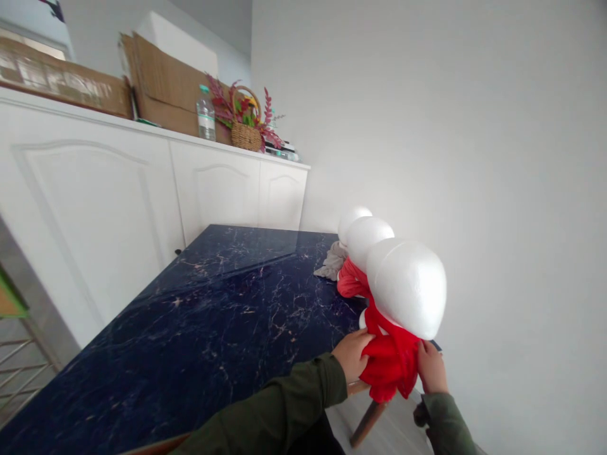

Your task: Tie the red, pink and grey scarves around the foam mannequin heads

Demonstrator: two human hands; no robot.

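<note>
Nearest me at the table's right edge stands a white foam mannequin head (411,284), with a red scarf (386,361) draped round its neck and hanging in folds over the edge. My left hand (351,354) grips the scarf on its left side, fingertips partly hidden in the cloth. On the opposite side my right hand (431,366) holds the scarf's edge just under the head; some of its fingers are out of sight behind the cloth. Behind stand a second white head (368,239) with red cloth (351,278) and a third (353,220) with grey cloth (332,260).
The dark blue marbled table (227,316) extends left and away from me. White cabinets (90,208) line the far side, bearing cardboard boxes (165,82), a water bottle (206,117) and a flower basket (246,135). A grey wall (474,126) rises close on the right.
</note>
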